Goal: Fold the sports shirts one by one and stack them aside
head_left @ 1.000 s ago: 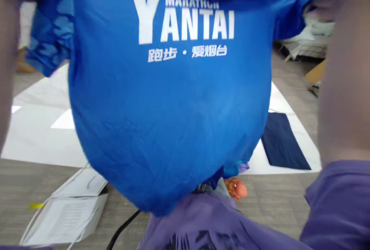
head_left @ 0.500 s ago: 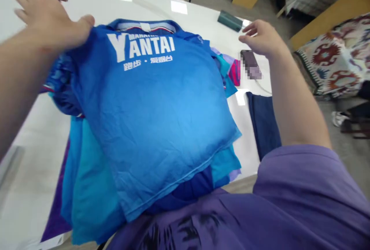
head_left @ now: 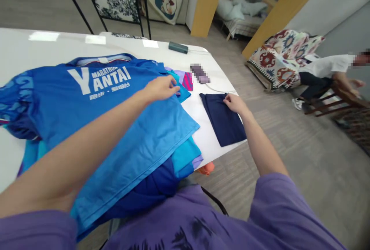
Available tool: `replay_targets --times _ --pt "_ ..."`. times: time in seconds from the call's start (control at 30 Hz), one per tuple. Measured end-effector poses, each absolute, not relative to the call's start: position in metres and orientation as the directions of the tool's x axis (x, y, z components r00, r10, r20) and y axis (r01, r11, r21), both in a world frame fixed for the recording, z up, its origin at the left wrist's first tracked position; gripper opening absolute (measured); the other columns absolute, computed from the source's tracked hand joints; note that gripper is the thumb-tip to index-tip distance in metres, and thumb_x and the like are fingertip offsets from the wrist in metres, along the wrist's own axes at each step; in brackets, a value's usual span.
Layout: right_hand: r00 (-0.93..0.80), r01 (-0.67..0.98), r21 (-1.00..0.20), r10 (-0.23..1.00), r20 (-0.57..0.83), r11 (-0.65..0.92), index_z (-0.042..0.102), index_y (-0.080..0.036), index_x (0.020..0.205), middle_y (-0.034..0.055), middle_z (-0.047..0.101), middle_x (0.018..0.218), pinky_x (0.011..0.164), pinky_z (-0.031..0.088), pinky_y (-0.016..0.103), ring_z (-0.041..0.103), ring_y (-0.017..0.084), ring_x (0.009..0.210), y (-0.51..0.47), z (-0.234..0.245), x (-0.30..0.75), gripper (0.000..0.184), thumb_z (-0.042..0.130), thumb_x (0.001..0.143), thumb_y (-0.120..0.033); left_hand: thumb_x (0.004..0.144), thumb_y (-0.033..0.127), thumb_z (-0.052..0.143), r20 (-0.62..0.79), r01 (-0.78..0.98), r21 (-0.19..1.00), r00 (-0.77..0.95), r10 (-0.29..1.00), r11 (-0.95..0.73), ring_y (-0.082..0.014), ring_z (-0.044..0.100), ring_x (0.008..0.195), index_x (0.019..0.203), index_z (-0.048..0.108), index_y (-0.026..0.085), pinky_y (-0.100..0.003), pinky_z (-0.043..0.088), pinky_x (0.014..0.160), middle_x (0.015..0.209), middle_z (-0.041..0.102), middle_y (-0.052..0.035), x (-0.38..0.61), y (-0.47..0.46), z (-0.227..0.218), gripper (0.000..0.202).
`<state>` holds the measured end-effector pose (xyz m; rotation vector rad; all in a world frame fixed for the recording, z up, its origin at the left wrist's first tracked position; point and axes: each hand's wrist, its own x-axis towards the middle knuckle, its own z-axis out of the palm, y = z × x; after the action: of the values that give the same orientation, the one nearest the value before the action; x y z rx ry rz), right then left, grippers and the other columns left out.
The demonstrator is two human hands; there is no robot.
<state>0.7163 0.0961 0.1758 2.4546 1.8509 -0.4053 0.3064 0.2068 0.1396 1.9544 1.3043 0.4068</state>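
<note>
A blue T-shirt (head_left: 115,107) with white YANTAI lettering lies spread on top of a pile of other clothes, its collar pointing away from me. My left hand (head_left: 162,87) hovers over the shirt's right side near the sleeve, fingers loosely curled and apart, with nothing seen in them. At the table's right end lies a folded navy garment (head_left: 224,123); folding hides its exact kind. My right hand (head_left: 235,103) pinches its far right corner. Under the shirt, turquoise cloth (head_left: 187,153) and dark blue cloth (head_left: 150,188) stick out.
On the white table (head_left: 199,107) are a phone (head_left: 200,73) with a cable and a dark green cylinder-like case (head_left: 178,47). A black-framed chair (head_left: 115,5) stands behind. An orange item (head_left: 206,168) shows below the edge. Another person (head_left: 326,67) sits at the far right.
My left hand has left the shirt's left shoulder and crossed to its right side. My right hand has come down onto the folded navy garment and pinched it. The view has turned right.
</note>
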Motion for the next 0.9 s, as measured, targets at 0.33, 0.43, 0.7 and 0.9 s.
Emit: replay_targets --times 0.33,0.43,0.7,0.9 --pt "0.387 0.851 -0.306 0.904 -0.181 -0.426 0.072 -0.019 0.111 0.0153 0.081 0.111 0.093 0.053 0.032 0.074 0.026 0.103 0.078 0.199 0.769 0.038 0.073 0.106 -0.056 0.099 0.065 0.079 -0.404 0.575 0.809 0.392 0.826 0.123 -0.0416 0.085 0.115 0.102 0.069 0.018 -0.041 0.065 0.093 0.096 0.083 -0.0207 0.477 0.181 0.123 0.048" --pt "0.44 0.844 -0.227 0.869 -0.225 -0.486 0.067 -0.02 0.1 0.0176 0.081 0.112 0.098 0.052 0.031 0.074 0.03 0.119 0.106 0.17 0.765 0.035 0.08 0.101 -0.053 0.1 0.059 0.081 -0.466 0.494 0.834 0.393 0.793 0.245 -0.0333 0.086 0.091 0.106 0.065 0.018 -0.039 0.067 0.078 0.088 0.078 -0.014 0.493 0.184 0.127 0.044" --pt "0.4 0.515 -0.735 0.882 -0.249 -0.441 0.047 -0.029 0.113 -0.0004 0.068 0.093 0.063 0.054 0.028 0.064 0.018 0.074 0.104 0.195 0.766 0.033 0.074 0.097 -0.039 0.111 0.052 0.062 -0.363 0.18 0.932 0.462 0.809 0.315 -0.0219 0.085 0.098 0.125 0.052 0.027 -0.034 0.072 0.084 0.114 0.071 -0.007 0.496 0.174 0.177 0.03" --pt "0.324 0.609 -0.793 0.919 0.226 -0.02 0.061 -0.028 0.126 0.0061 0.075 0.105 0.077 0.068 0.039 0.076 0.028 0.096 0.072 0.321 0.749 0.059 0.083 0.094 -0.073 0.102 0.048 0.082 0.024 0.057 0.997 0.419 0.908 -0.053 -0.0262 0.077 0.118 0.125 0.058 0.023 -0.039 0.07 0.099 0.123 0.074 -0.0087 0.45 0.172 0.288 0.041"
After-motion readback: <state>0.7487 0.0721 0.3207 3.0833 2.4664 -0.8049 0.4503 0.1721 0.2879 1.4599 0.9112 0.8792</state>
